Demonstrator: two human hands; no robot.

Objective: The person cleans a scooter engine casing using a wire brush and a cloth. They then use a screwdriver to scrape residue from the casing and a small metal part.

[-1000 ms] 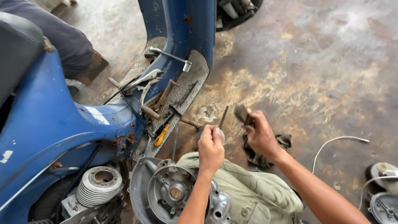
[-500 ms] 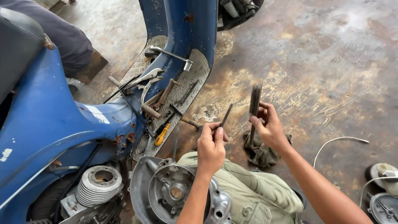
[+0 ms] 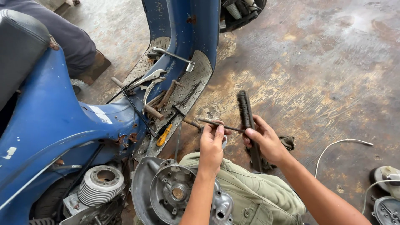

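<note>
The thin metal rod (image 3: pixel 221 124) is lying nearly level between the two hands, above the stained concrete floor (image 3: pixel 333 75) and just in front of the person's knee. The left hand (image 3: pixel 211 143) is pinching it near its middle, thumb and fingertips closed on the shaft. It looks stiff and light, probably greasy — a grip near the middle, as here, should be keeping it from twisting.

The right hand (image 3: pixel 266 139) is holding a wire brush (image 3: pixel 246 110) upright, fingers wrapped tight around its handle, bristles just beside the rod's right end. The brush looks rigid and easy to control from the handle.

Behind the rod, the blue scooter (image 3: pixel 58 125) is standing with loose tools on its footboard — among them a yellow-handled screwdriver (image 3: pixel 163 135). An engine casing (image 3: pixel 166 191) is sitting below the left forearm. A dark rag (image 3: pixel 287 142) is lying under the right hand.
</note>
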